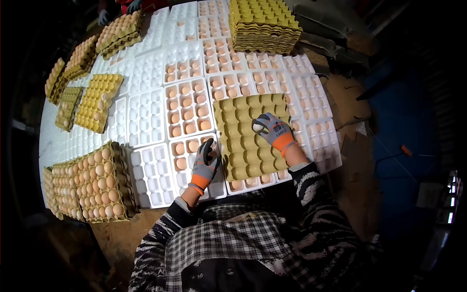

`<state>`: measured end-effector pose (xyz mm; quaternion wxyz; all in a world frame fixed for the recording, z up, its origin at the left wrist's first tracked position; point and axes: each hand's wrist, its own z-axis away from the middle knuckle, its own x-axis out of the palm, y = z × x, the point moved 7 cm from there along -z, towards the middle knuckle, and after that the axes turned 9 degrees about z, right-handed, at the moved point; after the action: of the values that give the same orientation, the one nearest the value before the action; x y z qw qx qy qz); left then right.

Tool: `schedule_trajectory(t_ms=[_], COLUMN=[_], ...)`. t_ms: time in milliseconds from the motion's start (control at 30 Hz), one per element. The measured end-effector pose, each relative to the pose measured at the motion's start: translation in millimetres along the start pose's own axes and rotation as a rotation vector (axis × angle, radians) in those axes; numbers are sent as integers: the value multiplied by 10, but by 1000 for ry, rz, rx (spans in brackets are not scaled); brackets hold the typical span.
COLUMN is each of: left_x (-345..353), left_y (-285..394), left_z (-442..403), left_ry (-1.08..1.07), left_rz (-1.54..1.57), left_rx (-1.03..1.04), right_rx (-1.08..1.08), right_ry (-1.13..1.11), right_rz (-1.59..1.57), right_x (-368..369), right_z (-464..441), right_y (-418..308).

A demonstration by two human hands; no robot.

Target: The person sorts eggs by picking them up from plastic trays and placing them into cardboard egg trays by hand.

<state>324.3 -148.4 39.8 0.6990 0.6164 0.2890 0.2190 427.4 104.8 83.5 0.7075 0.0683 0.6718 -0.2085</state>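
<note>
My right hand (275, 131), in a grey and orange glove with dark fingertips, is closed around a pale egg (257, 127) above a yellow pulp egg tray (236, 158). No other egg shows in that tray, which lies over filled white trays. My left hand (204, 167), gloved alike, reaches down into a partly filled white plastic tray (171, 182). Its fingers curl around an egg (212, 155), mostly hidden by the glove. Brown eggs sit in the far cells of this tray, beside the left hand.
Filled pulp trays (99, 185) stand at the near left. A tall stack of yellow pulp trays (265, 29) rises at the back right. More egg trays (119, 31) lie at the far left, near another person's gloved hand (103, 18). White trays cover the table.
</note>
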Motion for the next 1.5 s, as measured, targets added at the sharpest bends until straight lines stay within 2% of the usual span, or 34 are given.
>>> schedule_trajectory(t_ms=[33,67,100,167,300,367,400,467,500,533,667,767,833,900,933,967,1033,1067,1100,1167,1200,1233,1267,1367,1400,1433,1500], left_x=[72,158,199,260,293,333,332,281,232,159,-219,-579,-986,-1609,-1963,-2336,-3205,-3640,-4078,-4995,-5406,-5795,-6192,-6961,-7215,-7445,-7880], left_y=[-142,-242,-98,38,222,230,279,340,455,590,945,1095,1264,1334,1422,1512,1591,1652,1688,1708,1698,1675,1627,1550,1476,1417,1218], left_z=[-15,-37,-56,-72,-119,-87,-68,-36,-4,27,173,276,430,563,680,823,1120,1289,1470,1829,1982,2124,2255,2463,2513,2543,2606], left_ry=[19,14,13,2,22,-39,-2,35,63,59,183,224,326,467,570,671,841,917,986,1115,1142,1173,1208,1294,1322,1347,1360], left_rz=[13,-55,-324,-417,-441,-111,-70,-86,-34,-39,133,98,96,41,114,190,175,188,203,17,28,42,4,-17,-95,-175,-62], left_rx=[-119,-128,-9,18,55,-203,-163,-19,125,71,208,259,208,260,329,398,412,432,446,479,528,575,562,591,578,564,572], right_rx=[-3,1,4,-31,-39,-62,-45,-164,-180,-176,-245,-340,-419,-396,-356,-319,-102,-157,-202,-232,-174,-148,-37,119,213,192,336], right_ry=[0,0,-1,34,140,159,174,370,391,434,492,551,590,754,797,778,543,445,344,203,18,-76,-164,-382,-401,-492,-461], right_rz=[-8,-33,-58,-115,-161,-138,-156,-196,-205,-241,-300,-364,-427,-444,-468,-700,-1268,-1390,-1507,-1358,-1594,-1638,-1611,-1591,-1211,-1183,-1017], right_x=[-4,-9,4,24,5,-35,-63,-306,-553,-673,-1070,-1229,-1335,-1491,-1455,-1360,-1104,-933,-703,-453,-105,72,166,790,703,835,1049], right_z=[2,-5,-24,-10,107,148,174,245,263,282,267,182,130,117,43,-78,-442,-687,-970,-1452,-1829,-2069,-2264,-3028,-3056,-3258,-3499], right_y=[12,27,47,81,146,142,153,43,-91,-164,-631,-958,-1215,-1426,-1469,-1537,-1813,-2033,-2274,-2991,-3305,-3679,-4075,-4984,-5210,-5418,-5593])
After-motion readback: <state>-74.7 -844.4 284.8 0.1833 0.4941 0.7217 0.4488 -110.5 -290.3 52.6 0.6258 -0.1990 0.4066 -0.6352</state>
